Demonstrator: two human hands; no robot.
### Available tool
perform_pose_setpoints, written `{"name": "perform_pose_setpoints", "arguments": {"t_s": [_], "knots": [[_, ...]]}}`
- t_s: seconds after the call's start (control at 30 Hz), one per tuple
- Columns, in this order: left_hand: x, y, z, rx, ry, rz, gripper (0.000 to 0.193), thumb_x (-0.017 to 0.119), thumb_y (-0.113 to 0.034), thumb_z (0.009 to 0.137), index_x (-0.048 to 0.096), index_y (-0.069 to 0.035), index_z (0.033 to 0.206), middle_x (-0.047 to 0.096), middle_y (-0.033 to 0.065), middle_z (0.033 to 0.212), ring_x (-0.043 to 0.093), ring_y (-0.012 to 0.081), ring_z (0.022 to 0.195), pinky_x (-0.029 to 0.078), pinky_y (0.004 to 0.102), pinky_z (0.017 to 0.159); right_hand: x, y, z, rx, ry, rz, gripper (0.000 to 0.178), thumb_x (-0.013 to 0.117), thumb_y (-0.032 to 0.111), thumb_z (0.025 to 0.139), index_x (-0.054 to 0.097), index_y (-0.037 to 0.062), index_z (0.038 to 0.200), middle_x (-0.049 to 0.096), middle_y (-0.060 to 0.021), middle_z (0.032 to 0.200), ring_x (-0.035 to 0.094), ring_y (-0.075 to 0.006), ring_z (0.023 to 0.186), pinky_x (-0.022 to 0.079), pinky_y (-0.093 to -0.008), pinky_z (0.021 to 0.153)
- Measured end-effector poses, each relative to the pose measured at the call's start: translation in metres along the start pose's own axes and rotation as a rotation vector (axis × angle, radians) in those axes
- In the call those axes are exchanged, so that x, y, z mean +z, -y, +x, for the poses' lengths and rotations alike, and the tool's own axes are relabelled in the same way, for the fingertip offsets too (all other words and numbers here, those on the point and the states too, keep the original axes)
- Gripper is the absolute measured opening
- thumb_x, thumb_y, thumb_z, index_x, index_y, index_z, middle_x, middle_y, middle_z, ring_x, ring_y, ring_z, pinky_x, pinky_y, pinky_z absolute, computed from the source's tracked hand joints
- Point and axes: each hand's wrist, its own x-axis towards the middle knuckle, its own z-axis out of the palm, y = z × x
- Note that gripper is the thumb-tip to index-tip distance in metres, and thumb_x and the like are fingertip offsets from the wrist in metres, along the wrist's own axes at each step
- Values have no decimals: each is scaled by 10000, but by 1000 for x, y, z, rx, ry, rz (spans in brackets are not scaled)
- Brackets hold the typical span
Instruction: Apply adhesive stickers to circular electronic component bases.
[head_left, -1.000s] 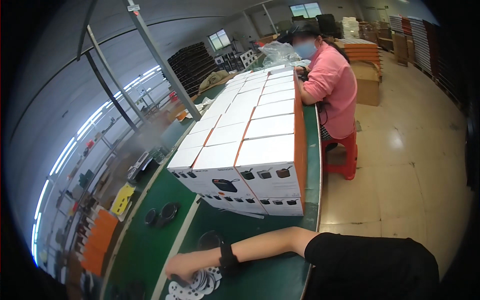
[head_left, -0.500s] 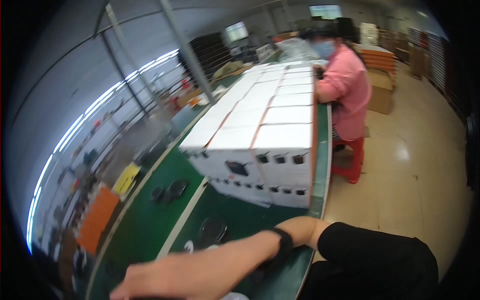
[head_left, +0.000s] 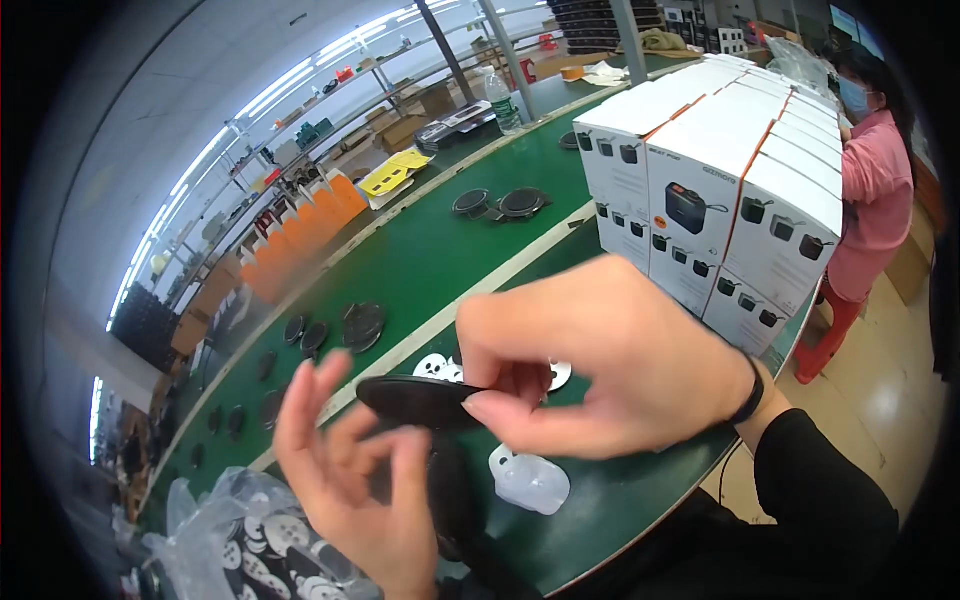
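Observation:
My right hand (head_left: 610, 365) pinches a flat, round black disc (head_left: 410, 398) by its edge between thumb and fingers, above the green bench (head_left: 530, 240). The disc is tilted and seen nearly edge-on. Just below and left of it, my left hand (head_left: 355, 465) has its fingers spread, slightly blurred, with nothing plainly gripped. Beneath my right hand lie white pieces with holes (head_left: 437, 367) and a translucent, crumpled plastic piece (head_left: 535, 485). A clear plastic bag (head_left: 185, 520) full of white and black holed pieces sits beside my left forearm.
Black round parts (head_left: 363, 326) lie scattered along the bench, several in all. White printed boxes (head_left: 690, 190) are stacked at the back right, beside a person in pink (head_left: 880, 210). Beyond the bench stand a bottle (head_left: 502, 100), a yellow sheet (head_left: 395, 172) and orange dividers (head_left: 320, 220).
The view has swung, so the boxes now appear further right. My right hand has come up from the lower left with the black disc, and my left hand has come into view.

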Motion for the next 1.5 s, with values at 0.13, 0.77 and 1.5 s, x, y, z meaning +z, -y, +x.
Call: {"name": "perform_pose_setpoints", "arguments": {"t_s": [0.13,0.77,1.5], "knots": [[-2,-11,-5,137,50,-38,415,460,-2,883,367,103,1274,434,253,1292,521,276,1116,433,331,922,25,13,-7,-482,-308,-540,195,633,55,575,512,39,727,449,-36,630,456,-171,474,402,-279,421],[5,-14,-16,113,294,-312,552,393,-226,948,213,119,1340,385,308,1297,477,355,1145,380,403,968,28,15,-15,-83,-129,309,75,593,57,823,533,45,781,515,-58,692,481,-241,571,385,-307,551],[115,-30,-20,97,716,-602,498,374,-300,935,284,109,1204,351,219,1216,378,272,1112,271,335,943,29,29,-15,-52,-172,572,219,479,131,819,533,-55,718,537,-215,694,538,-366,671,417,-404,600]]}}
